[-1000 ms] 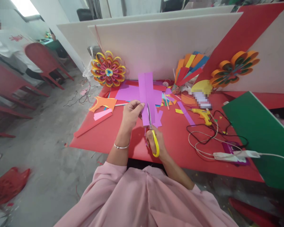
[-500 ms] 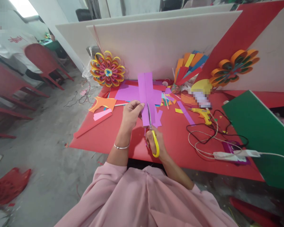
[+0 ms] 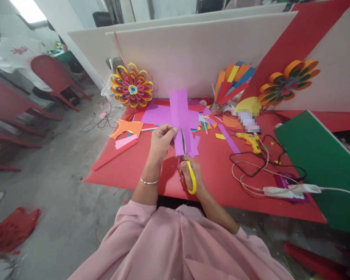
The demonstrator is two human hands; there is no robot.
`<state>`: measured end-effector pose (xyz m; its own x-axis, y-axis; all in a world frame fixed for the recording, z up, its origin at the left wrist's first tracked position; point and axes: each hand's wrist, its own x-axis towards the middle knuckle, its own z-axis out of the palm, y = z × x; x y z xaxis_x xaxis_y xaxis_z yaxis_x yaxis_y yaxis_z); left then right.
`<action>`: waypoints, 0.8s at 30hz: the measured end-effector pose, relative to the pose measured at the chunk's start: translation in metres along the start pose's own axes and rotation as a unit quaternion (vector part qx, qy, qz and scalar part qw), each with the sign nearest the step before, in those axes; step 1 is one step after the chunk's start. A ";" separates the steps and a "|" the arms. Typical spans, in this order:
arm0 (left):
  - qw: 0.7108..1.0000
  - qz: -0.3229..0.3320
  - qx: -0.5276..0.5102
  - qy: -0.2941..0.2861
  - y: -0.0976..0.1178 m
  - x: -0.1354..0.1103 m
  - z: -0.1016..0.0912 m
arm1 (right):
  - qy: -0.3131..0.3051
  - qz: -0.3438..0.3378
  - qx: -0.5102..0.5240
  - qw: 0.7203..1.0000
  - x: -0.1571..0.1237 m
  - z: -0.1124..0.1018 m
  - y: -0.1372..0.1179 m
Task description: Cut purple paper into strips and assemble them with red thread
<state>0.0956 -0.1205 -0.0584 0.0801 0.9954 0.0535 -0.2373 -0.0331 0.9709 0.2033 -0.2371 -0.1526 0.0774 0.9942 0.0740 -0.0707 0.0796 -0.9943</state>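
Observation:
Between thumb and fingers, my left hand (image 3: 164, 138) pinches the left edge of a purple paper strip (image 3: 178, 107), which has a line running down its length. My right hand (image 3: 193, 173) is closed round yellow-handled scissors (image 3: 191, 179). Their blades point away from me and lie along the lower part of the strip, near its middle line. Beyond the strip, a larger purple sheet (image 3: 156, 113) lies on the red-covered table (image 3: 128, 163). Small purple offcuts (image 3: 196, 146) sit just right of the blades.
A paper flower (image 3: 132, 89) leans against the white board (image 3: 177, 50); an orange one (image 3: 291, 83) stands at right. Near my right are a yellow glue gun (image 3: 252, 140), tangled cords, a power strip (image 3: 288, 191) and a green board (image 3: 317, 167). An orange cut-out (image 3: 128, 128) lies left.
Almost nothing differs. Both hands, the scissors and the purple strip keep practically the same place; the view has shifted very slightly.

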 end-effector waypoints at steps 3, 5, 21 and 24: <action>1.000 0.001 0.004 0.000 0.000 -0.001 0.000 | -0.006 0.000 0.004 1.000 0.000 -0.001 -0.001; 1.000 -0.002 0.007 0.001 0.001 -0.001 0.000 | -0.007 -0.001 0.004 1.000 0.000 -0.001 -0.001; 1.000 0.010 -0.017 0.021 -0.005 0.004 -0.002 | 0.009 -0.007 -0.074 0.997 0.007 -0.007 -0.017; 0.999 0.017 -0.016 0.031 -0.005 0.005 -0.001 | 0.006 0.024 -0.047 0.999 0.008 -0.008 -0.020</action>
<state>0.0961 -0.1152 -0.0637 0.0119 0.9974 0.0713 -0.2691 -0.0654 0.9609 0.2134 -0.2317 -0.1329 0.0886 0.9957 0.0265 0.0199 0.0248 -0.9995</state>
